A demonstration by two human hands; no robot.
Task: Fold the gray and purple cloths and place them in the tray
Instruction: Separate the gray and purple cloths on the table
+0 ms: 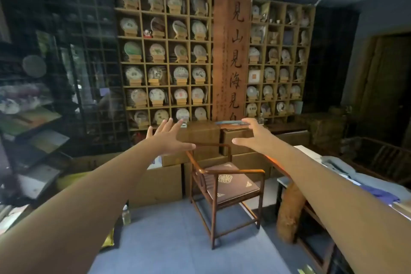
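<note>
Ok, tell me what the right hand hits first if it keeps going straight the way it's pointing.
Probably the stacked cardboard boxes below the shelf wall. The right hand is open, held out in the air with its fingers aimed forward and slightly left, above the chair. Nothing nearer shows in that line, though one view leaves depth unclear.

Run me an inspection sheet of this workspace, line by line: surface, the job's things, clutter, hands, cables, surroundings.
Surface: table at the right edge of the view, mostly cut off.
Job's things: gray cloth and purple cloth lie unfolded on the table; no tray seen.
Clutter: cardboard boxes stacked behind the wooden chair; a bottle on the floor.
Hands: left hand and right hand both open, stretched out in the air, touching nothing.
Cables: nothing seen.
Surroundings: wall shelves of round wrapped cakes on stands, a carved wooden plaque, dark racks at left.
</note>
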